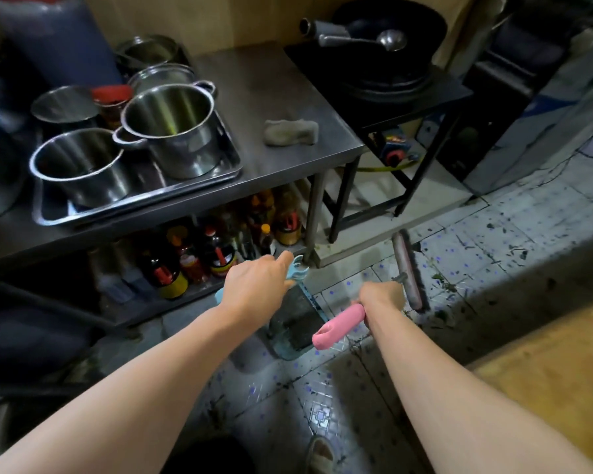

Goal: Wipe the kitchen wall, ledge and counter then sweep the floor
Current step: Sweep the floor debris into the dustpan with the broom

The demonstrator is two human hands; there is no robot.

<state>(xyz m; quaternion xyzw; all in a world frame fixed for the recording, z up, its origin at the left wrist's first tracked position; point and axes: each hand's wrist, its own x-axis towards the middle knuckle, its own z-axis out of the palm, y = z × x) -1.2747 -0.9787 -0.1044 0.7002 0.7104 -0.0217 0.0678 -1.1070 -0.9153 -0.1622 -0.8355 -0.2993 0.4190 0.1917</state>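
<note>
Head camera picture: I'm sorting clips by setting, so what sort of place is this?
Probably a working kitchen: steel stockpots in a metal tray on a stainless steel counter, a black wok on a burner stand, and sauce bottles shelved below.

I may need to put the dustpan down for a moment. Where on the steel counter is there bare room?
The steel counter is bare between the tray of pots and the grey rag, and behind the rag toward the wall. Its left half is crowded with pots.
</note>
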